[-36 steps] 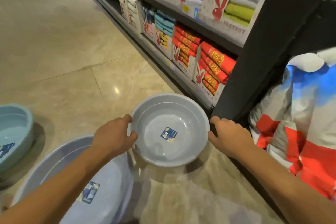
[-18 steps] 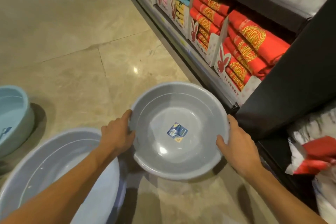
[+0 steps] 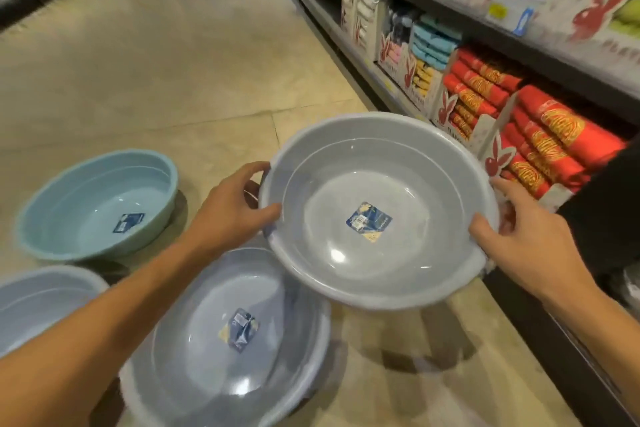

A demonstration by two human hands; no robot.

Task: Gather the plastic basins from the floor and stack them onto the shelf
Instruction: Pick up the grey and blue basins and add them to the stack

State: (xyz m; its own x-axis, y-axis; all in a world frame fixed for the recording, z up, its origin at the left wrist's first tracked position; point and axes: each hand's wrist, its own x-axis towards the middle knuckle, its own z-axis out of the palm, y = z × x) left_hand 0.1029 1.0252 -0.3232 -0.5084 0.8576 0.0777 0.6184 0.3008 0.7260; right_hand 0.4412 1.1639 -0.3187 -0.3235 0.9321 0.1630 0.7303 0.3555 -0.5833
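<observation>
Early yet: left hand (image 3: 228,215) and right hand (image 3: 519,239) grip the grey basin (image 3: 381,163) aloft (teal basin (image 3: 86,211), blue-grey basin (image 3: 194,357), cropped basin (image 3: 38,302) on floor (image 3: 173,62)).

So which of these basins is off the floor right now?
The grey basin, gripped at its rim by left hand and right hand; the teal basin, bluish basin and left-edge basin sit on the floor.
</observation>
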